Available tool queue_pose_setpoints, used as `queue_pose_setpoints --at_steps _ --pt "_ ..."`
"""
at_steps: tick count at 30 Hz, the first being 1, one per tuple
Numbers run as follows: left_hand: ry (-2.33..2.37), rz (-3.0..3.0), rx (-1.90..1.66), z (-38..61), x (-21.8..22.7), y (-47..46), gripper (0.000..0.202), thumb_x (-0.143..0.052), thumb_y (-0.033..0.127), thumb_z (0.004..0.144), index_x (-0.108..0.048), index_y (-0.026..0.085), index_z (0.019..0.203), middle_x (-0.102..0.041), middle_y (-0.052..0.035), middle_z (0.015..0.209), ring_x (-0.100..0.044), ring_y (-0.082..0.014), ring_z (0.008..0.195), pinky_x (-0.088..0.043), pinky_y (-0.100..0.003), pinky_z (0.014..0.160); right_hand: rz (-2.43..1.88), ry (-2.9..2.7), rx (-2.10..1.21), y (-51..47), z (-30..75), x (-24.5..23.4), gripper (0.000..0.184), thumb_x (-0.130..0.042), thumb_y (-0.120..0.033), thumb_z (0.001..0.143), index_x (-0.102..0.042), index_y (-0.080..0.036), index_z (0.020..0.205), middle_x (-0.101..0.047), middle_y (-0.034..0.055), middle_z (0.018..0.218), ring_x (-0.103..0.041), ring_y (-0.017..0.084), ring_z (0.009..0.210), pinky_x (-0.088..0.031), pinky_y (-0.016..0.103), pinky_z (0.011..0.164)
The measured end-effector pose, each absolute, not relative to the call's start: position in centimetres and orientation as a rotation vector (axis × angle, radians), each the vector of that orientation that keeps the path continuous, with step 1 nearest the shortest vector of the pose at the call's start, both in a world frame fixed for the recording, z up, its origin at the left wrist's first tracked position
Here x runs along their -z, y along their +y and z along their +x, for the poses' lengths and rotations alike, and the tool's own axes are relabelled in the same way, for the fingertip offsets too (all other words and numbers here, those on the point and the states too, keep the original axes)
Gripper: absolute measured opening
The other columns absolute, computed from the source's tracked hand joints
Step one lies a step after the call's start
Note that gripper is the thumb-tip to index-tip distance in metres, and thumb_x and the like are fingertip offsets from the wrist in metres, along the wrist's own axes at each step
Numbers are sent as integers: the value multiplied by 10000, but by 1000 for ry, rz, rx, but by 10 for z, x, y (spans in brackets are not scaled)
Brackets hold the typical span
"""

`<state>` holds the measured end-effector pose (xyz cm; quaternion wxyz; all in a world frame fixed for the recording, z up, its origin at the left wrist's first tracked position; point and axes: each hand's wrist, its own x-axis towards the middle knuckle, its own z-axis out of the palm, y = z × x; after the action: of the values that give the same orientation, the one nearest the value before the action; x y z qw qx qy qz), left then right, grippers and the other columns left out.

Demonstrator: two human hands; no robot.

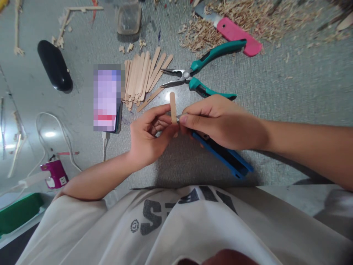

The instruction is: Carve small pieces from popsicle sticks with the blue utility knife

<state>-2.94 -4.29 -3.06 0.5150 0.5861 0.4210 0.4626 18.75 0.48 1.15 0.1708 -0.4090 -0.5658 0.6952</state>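
Note:
My left hand [149,134] pinches a short wooden craft stick [173,106] and holds it upright over the grey mat. My right hand [217,121] grips a blue utility knife [223,156], its blade end pressed against the stick's right side near the middle. Both hands meet in the centre of the view. Beyond them lies a fanned pile of several plain craft sticks [142,77].
Teal-handled long-nose pliers [201,71] lie open just past my hands. A pink utility knife [234,33] rests among wood shavings [248,14] at the back. A phone [107,97], black case [55,66], clear box [129,17], purple charger [55,173] and white cables sit left.

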Motion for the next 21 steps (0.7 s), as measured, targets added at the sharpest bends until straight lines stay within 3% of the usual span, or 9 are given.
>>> queue_pose_setpoints --at_steps 6,16,21 --pt "1020 1403 -1106 -28 28 -42 325 -882 366 1021 -779 234 1300 -841 -20 933 -819 -134 731 -677 -260 664 -1224 -1744 -1877 6 187 -17 473 -602 -139 1077 -556 -186 609 -444 -48 537 -370 71 512 -262 277 517" --pt "1049 1394 -1067 -25 28 -45 310 -863 364 1028 -731 220 1269 -808 -17 925 -796 -109 725 -637 -203 638 -1199 -1910 -1664 4 184 -14 510 -594 -148 1043 -424 -212 566 -358 -40 550 -353 111 574 -267 330 581" --pt "1014 1408 -1066 -27 31 -47 348 -845 353 1039 -708 255 1344 -792 -9 926 -785 -118 730 -626 -214 614 -1130 -1844 -1749 5 185 -15 483 -592 -123 1040 -471 -197 579 -377 -50 561 -364 96 588 -276 328 603"
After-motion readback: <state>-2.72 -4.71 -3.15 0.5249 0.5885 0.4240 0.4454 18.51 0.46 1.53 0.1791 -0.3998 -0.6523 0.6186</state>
